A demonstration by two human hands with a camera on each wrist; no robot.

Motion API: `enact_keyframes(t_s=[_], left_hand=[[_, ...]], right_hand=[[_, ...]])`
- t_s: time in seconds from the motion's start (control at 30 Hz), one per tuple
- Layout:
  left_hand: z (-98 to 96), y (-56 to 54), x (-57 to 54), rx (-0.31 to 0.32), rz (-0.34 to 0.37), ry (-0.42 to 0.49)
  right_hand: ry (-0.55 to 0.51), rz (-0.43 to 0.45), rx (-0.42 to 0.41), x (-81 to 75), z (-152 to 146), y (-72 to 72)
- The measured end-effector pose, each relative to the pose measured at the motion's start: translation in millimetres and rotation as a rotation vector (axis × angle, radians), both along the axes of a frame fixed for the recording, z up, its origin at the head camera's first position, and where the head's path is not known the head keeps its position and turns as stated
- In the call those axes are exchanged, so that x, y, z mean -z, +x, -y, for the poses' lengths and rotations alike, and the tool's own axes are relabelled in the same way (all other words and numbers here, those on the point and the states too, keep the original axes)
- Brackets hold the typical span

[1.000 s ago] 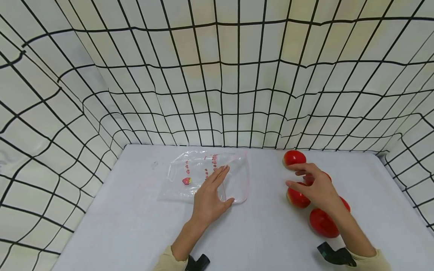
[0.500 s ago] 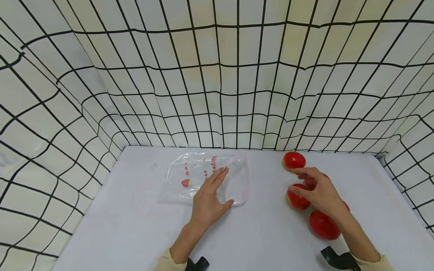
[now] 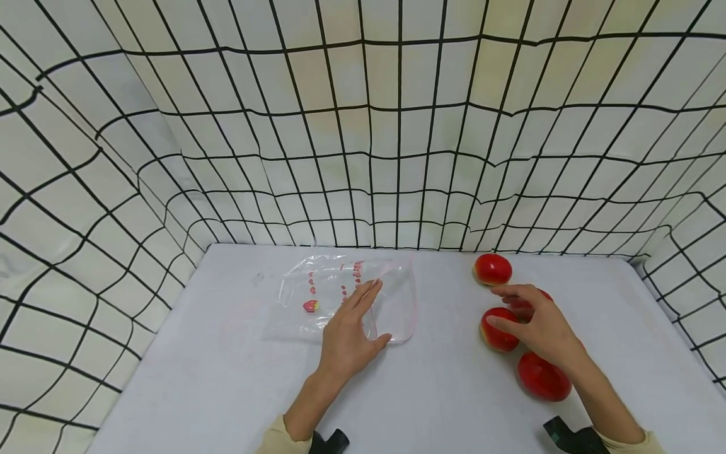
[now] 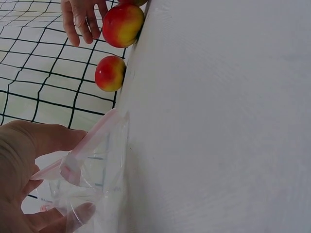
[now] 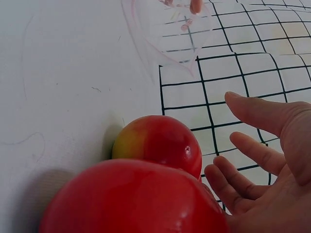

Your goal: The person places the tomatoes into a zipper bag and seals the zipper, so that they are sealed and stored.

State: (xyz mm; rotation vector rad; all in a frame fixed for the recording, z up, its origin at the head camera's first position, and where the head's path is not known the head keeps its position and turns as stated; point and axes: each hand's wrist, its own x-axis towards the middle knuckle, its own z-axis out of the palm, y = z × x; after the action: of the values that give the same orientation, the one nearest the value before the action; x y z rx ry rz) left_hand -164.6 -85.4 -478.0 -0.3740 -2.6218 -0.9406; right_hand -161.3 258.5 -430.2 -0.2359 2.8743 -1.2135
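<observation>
One wide head view, two close wrist views.
The head camera looks forward and down on the white tabletop (image 3: 442,397); each wrist camera sits low, turned sideways, and both wrist views share the clear pink-edged plastic bag (image 4: 112,160) and glossy red-and-yellow round fruits (image 5: 170,143).

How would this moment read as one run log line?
left hand: at bag | right hand: near fruits, gripping none | bag: lying on table, no fruit seen inside | fruits: on table
</observation>
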Motion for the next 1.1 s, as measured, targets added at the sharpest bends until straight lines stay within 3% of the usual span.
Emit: enact_keyframes(t_s=[0.5,0.77,1.1], left_hand=[[-1.9,1.6,3.5,0.003,0.009,-0.012],[1.2,3.0,-0.6,-0.027,0.035,-0.018],[-1.0,1.7,-0.4,-0.018,0.021,-0.001]], right_hand=[[0.021,0.052,0.075,9.8,-6,11.9],[0.017,0.041,0.066,11.0,-1,8.2],[0.052,0.054,0.073,9.4,-4,10.2]])
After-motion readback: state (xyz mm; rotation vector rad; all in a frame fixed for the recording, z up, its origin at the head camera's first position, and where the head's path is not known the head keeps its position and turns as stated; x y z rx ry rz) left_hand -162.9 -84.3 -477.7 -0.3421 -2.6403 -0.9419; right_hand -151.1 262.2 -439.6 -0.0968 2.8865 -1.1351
